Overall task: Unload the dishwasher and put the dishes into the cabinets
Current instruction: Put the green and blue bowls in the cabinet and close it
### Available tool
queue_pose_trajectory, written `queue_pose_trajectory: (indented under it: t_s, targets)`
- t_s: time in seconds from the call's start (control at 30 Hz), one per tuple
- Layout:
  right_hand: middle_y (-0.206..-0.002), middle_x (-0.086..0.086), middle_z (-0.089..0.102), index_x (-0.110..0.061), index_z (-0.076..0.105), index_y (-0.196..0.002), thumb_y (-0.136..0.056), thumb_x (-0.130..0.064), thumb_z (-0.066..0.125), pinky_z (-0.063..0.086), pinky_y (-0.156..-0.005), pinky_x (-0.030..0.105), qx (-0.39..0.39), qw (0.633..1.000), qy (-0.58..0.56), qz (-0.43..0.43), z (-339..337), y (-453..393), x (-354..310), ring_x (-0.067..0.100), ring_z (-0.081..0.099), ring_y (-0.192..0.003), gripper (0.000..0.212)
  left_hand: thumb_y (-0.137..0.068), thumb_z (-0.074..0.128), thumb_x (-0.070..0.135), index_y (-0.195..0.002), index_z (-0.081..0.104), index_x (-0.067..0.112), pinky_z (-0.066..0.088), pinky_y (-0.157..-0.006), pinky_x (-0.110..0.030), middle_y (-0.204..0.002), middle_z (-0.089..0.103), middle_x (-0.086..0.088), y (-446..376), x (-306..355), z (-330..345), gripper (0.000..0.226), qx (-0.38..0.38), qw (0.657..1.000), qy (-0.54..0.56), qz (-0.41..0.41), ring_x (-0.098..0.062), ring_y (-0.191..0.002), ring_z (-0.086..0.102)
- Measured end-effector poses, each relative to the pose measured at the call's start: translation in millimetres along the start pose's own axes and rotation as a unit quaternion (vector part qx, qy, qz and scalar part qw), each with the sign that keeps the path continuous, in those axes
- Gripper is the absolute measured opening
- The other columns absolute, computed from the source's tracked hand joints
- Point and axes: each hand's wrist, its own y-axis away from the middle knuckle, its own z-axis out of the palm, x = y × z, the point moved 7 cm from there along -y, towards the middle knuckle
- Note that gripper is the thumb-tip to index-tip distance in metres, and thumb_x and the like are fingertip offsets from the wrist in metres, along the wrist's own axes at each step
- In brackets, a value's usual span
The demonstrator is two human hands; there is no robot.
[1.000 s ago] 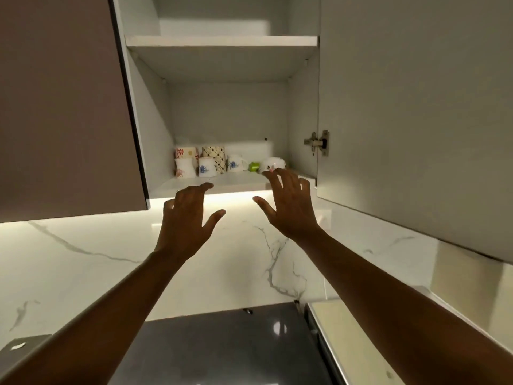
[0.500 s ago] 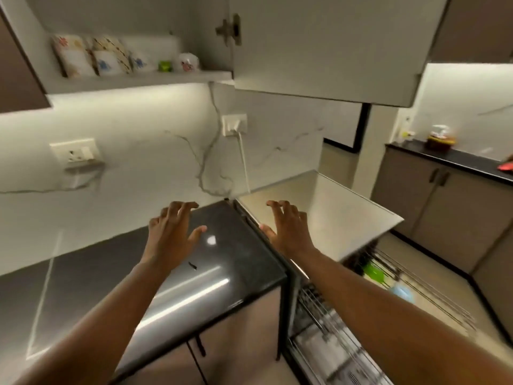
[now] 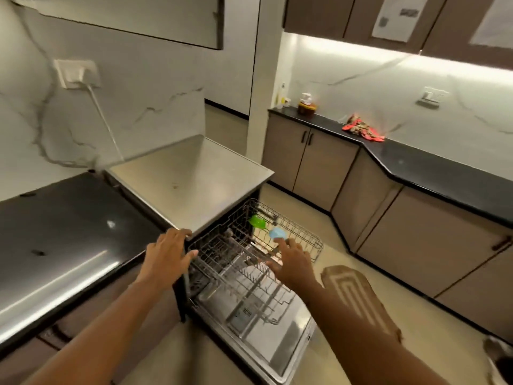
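Open dishwasher point(image 3: 191, 179) with both racks drawn out over the lowered door point(image 3: 277, 340). In the upper rack point(image 3: 302, 234) a green item point(image 3: 257, 221) and a blue item point(image 3: 277, 233) are seen (kind not discernible, blurred). The left hand point(image 3: 166, 257) is held spread and empty at the machine's front corner; contact cannot be told. The right hand point(image 3: 293, 263) is held with fingers extended, empty, above the racks, fingertips just beside the blue item. A dark bench point(image 3: 63, 232) adjoins on the left.
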Motion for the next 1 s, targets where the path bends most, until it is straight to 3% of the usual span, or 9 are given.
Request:
queue_pose_trajectory:
  t_s: [0.23,0.4,0.63,1.0]
  targets:
    - [-0.141,0.004,0.047,-0.029,0.037,-0.145,-0.088,-0.056,0.06,0.048,-0.1,0.044,-0.031,0.998,-0.023,0.05,-24.6,37.3,153.1,0.025,0.051,-0.125,0.067,-0.093,0.052,0.054,-0.139,0.041,0.03,0.047,-0.094,-0.043,-0.136,0.047,0.0,-22.3,123.7,102.7,0.053,-0.089,0.995,-0.045,0.007,-0.022,-0.123,0.051]
    - [-0.134,0.001,0.052,-0.029,0.039,-0.143,-0.088,-0.056,0.06,0.049,-0.097,0.035,-0.052,0.997,-0.016,0.045,-26.9,39.9,215.4,0.02,0.054,-0.118,0.065,-0.094,0.05,0.055,-0.142,0.038,0.029,0.047,-0.096,-0.044,-0.138,0.044,-0.001,-23.3,158.0,149.1,0.056,-0.136,0.988,-0.066,-0.029,-0.023,-0.127,0.047]
    - [-0.134,0.001,0.051,-0.029,0.04,-0.141,-0.09,-0.05,0.061,0.05,-0.093,0.033,-0.104,0.994,-0.022,0.04,-1.1,3.6,238.8,0.019,0.053,-0.118,0.059,-0.093,0.053,0.054,-0.142,0.037,0.03,0.042,-0.102,-0.046,-0.14,0.043,-0.002,-39.2,151.5,175.3,0.057,-0.174,0.98,-0.064,-0.075,-0.023,-0.129,0.046]
    - [-0.132,0.0,0.053,-0.029,0.043,-0.139,-0.09,-0.051,0.06,0.048,-0.091,0.034,-0.123,0.988,-0.057,0.072,48.1,-88.7,255.2,0.019,0.053,-0.117,0.057,-0.092,0.056,0.053,-0.14,0.039,0.029,0.041,-0.102,-0.049,-0.141,0.042,-0.005,-152.0,134.4,231.5,0.056,-0.224,0.969,-0.061,-0.082,-0.026,-0.129,0.046]
